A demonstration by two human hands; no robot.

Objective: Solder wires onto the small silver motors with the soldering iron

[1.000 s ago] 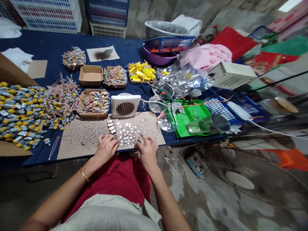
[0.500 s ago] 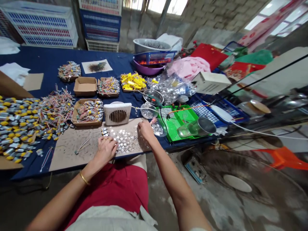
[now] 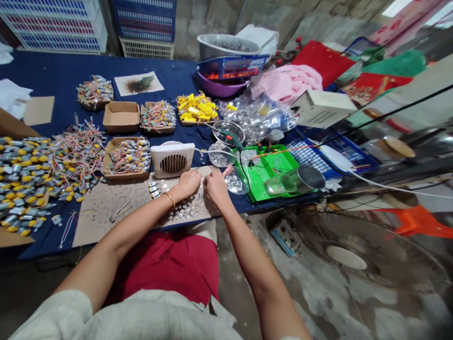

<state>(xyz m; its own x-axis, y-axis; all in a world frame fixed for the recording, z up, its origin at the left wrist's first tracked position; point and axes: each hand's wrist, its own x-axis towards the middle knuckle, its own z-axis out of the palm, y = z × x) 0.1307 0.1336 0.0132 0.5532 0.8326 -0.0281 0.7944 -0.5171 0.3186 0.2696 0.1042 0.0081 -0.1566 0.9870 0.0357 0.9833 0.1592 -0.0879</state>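
On a brown cardboard sheet (image 3: 138, 216) lie many small shiny metal pieces (image 3: 187, 208), spread out near me. My left hand (image 3: 188, 183) reaches over the far side of these pieces, its fingers bent together; whatever they pinch is too small to make out. Close beside it, my right hand (image 3: 214, 185) is closed at the right edge of the pieces, with its fingertips hidden from me. A short row of small motors (image 3: 154, 190) sits left of my left hand. Behind both hands stands a white fan box with a slatted round opening (image 3: 173, 163).
Cardboard trays hold wired motors (image 3: 130, 158) and yellow parts (image 3: 198, 108). A large heap of motors (image 3: 21, 174) covers the left. To the right are a clear bowl of metal bits (image 3: 234, 182), a green tray (image 3: 260, 186) and a soldering iron (image 3: 230, 138).
My left hand has moved right and away from me, from beside the small motors to near my right hand. My right hand stays about where it was. The view has tilted down.
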